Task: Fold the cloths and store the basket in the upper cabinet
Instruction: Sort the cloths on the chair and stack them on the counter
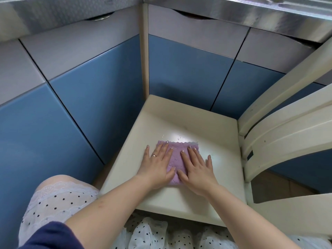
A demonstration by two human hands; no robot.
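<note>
Purple cloth (177, 159) lies flat on the cream chair seat (158, 121), by blue cabinet doors (100, 97). Left hand (158, 163) and right hand (196, 167) both press on it side by side, fingers (185, 155) straight and spread, gripping nothing.

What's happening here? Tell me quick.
A person is pressing a purple cloth flat on a cream chair seat. Both hands lie on it with straight fingers: the left hand covers its left side, the right hand its right. The cloth looks already folded small. No basket is in view. Blue cabinet doors stand behind the chair.
</note>
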